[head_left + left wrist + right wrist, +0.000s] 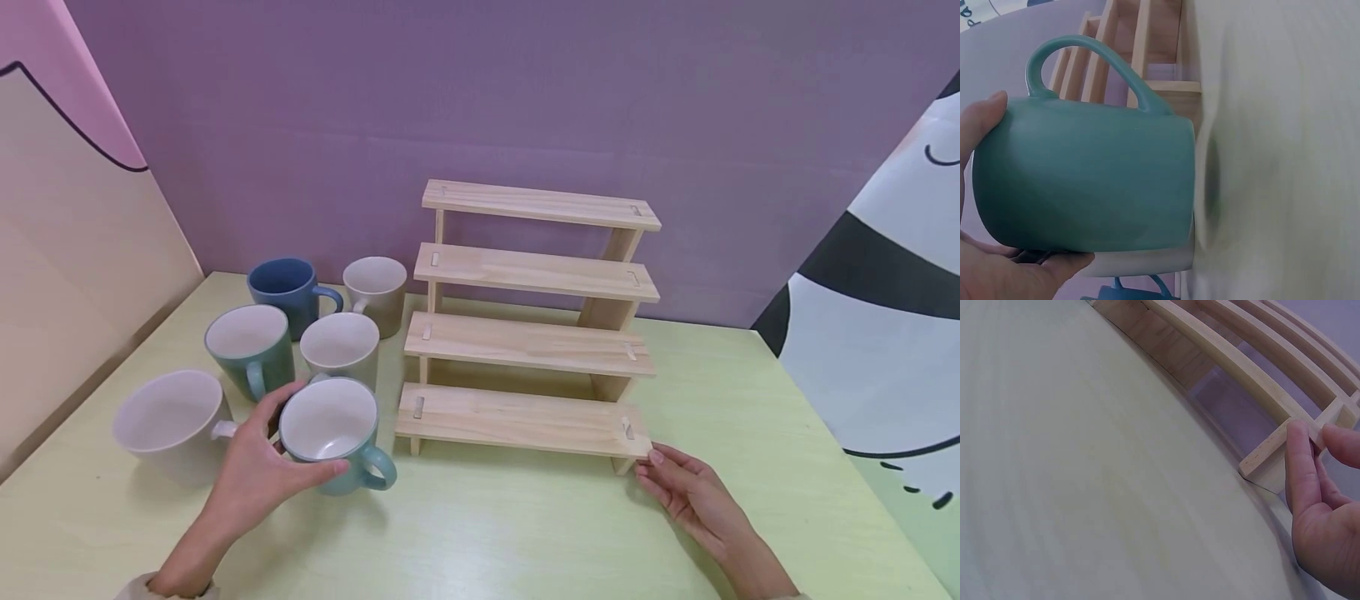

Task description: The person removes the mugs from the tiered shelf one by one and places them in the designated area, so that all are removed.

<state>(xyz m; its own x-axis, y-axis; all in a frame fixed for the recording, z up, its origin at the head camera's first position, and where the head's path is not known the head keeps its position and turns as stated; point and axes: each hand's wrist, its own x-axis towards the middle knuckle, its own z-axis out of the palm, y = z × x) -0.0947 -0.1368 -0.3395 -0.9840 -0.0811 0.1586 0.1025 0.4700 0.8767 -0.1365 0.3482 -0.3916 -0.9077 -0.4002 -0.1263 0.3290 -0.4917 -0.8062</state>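
Note:
My left hand (pixel 258 467) grips a teal mug (pixel 337 467) near its rim, thumb on the front side and fingers behind. The mug is upright, with its white inside showing and its handle pointing right. In the left wrist view the teal mug (pixel 1091 178) fills much of the picture, its base close over the table. A four-tier wooden stand (pixel 517 421) stands at the middle. At the front right corner of its lowest shelf, my right hand (pixel 693 496) pinches the board's end between thumb and fingers. The right wrist view shows this right hand (pixel 1329 494) at the corner.
Left of the stand are a blue mug (pixel 300 304), a brown-grey mug (pixel 386 308), a green mug (pixel 266 367), a pale grey-green mug (pixel 360 362) and a wide light cup (pixel 183 450). A purple backdrop (pixel 525 100) rises behind the table (pixel 480 533).

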